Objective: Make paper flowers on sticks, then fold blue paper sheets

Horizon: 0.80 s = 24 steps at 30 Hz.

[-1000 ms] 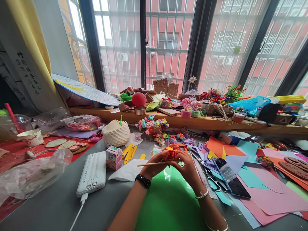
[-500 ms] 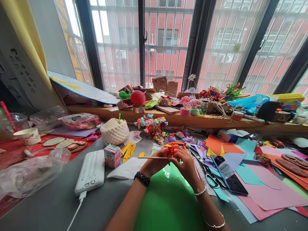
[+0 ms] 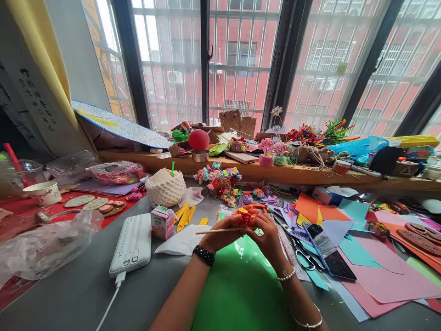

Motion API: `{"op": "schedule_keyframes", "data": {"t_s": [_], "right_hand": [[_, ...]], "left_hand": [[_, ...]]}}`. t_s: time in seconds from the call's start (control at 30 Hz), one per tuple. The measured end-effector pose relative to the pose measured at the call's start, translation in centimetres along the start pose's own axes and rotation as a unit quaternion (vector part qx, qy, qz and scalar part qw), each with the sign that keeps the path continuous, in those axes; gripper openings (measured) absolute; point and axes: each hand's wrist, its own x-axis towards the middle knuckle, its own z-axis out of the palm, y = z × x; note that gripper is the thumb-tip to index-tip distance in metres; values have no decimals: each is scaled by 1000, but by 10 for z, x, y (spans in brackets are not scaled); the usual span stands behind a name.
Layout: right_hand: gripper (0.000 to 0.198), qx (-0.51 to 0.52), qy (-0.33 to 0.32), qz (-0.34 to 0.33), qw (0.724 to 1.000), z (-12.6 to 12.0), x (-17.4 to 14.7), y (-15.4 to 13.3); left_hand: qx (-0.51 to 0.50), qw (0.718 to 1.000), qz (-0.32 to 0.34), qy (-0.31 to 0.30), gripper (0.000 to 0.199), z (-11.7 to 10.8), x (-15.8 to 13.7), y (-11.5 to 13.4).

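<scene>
A red and orange folded-paper flower [image 3: 245,217] sits between my two hands above a shiny green surface [image 3: 241,285]. My left hand [image 3: 218,234], with a black dotted band at the wrist, is closed around the flower's left side. My right hand [image 3: 267,232], wearing a beaded bracelet, pinches the flower from the right. A thin wooden stick [image 3: 215,231] lies level across my left palm and reaches toward my right fingers. Which hand grips the stick, I cannot tell. Fingers partly hide the flower's lower side.
Left are a white power bank [image 3: 131,243], a small pink drink carton [image 3: 162,223], a netted coconut [image 3: 166,187] and yellow paper strips [image 3: 186,217]. Right are scissors [image 3: 305,259], a phone [image 3: 329,253] and coloured paper sheets [image 3: 382,280]. Pipe-cleaner flowers [image 3: 220,179] stand ahead.
The flower has turned slightly between my fingers, and the stick's left end has dipped a little. The whole view has shifted slightly.
</scene>
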Motion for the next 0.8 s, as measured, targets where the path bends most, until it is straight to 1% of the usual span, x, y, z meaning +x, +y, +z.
{"op": "schedule_keyframes", "data": {"t_s": [0.1,0.37,0.6,0.7,0.8], "right_hand": [[30,3,-2,2,1000,1,0,0],[30,2,-11,10,1000,0,-1,3],[30,-41,-1,1,999,2,-5,3],[28,-48,7,-1,999,3,-5,2],[26,-31,17,5,999,2,-4,1]], "left_hand": [[-3,1000,5,2,42,0,0,0],[21,999,13,25,30,2,2,-3],[10,998,13,65,25,3,2,-3],[9,998,6,67,25,3,2,-2],[2,998,-6,64,26,0,2,-2]]}}
